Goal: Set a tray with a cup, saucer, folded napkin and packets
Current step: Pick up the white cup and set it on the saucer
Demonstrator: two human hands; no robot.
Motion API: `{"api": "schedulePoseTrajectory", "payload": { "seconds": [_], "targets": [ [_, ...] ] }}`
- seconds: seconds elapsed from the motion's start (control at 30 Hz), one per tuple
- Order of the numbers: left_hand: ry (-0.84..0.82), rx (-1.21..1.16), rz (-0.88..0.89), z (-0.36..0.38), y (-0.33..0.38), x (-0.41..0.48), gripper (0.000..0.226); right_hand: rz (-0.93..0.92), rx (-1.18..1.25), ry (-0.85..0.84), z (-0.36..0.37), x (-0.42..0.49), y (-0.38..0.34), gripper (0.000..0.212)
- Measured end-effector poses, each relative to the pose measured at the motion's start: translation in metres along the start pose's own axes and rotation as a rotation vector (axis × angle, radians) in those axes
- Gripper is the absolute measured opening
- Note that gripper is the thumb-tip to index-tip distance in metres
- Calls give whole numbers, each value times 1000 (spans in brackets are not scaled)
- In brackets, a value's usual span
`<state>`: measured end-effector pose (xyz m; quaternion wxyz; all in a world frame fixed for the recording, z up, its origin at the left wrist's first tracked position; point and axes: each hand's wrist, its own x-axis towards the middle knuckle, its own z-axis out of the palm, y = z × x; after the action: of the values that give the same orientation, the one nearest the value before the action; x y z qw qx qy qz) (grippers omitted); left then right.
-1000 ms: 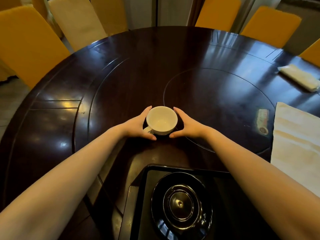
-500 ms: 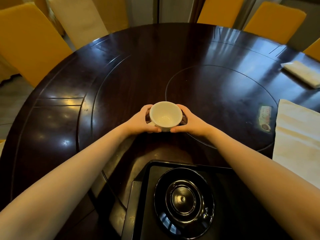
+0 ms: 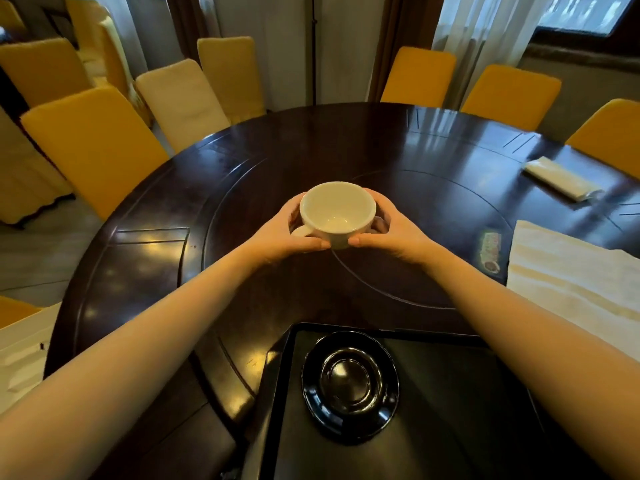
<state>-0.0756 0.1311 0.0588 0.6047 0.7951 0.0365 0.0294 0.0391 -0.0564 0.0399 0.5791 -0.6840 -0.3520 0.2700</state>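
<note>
Left hand (image 3: pixel 282 235) and right hand (image 3: pixel 396 233) curl round a white cup (image 3: pixel 337 211) from either side, thumbs meeting at its near base, handle on the left. They hold the cup over the dark bench (image 3: pixel 311 143), beyond a black tray (image 3: pixel 457 393) carrying a black saucer (image 3: pixel 349 386). A packet (image 3: pixel 490 251), a pale cloth (image 3: pixel 568 282) and a folded napkin (image 3: pixel 559 178) lie to the right

Quick count: 1 cup (image 3: pixel 337 211), 1 saucer (image 3: pixel 349 386), 1 tray (image 3: pixel 450 403), 1 round table (image 3: pixel 311 143). 2 hands, the left hand (image 3: pixel 277 233) and the right hand (image 3: pixel 398 233). 2 white cloths: 1 big napkin (image 3: pixel 571 282), 1 small folded napkin (image 3: pixel 557 178). The packet (image 3: pixel 490 251) looks like 1, but it's too blurry to be sure. Then 3 right-side chairs (image 3: pixel 510 95) and at least 5 left-side chairs (image 3: pixel 90 147); those overlap.
</note>
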Motion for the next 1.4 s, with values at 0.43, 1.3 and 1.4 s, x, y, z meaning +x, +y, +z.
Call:
{"api": "schedulePoseTrajectory", "payload": {
  "seconds": [0.43,1.3,1.4],
  "targets": [
    [-56,-12,20,56,-23,-82,78,41,71,2,32,-103,32,84],
    [-49,10,-108,118,-131,-131,80,282,-59,-81,71,-161,123,101],
    [-82,36,-114,115,-128,-127,79,305,-72,-109,68,-158,121,105]
  ]
}}
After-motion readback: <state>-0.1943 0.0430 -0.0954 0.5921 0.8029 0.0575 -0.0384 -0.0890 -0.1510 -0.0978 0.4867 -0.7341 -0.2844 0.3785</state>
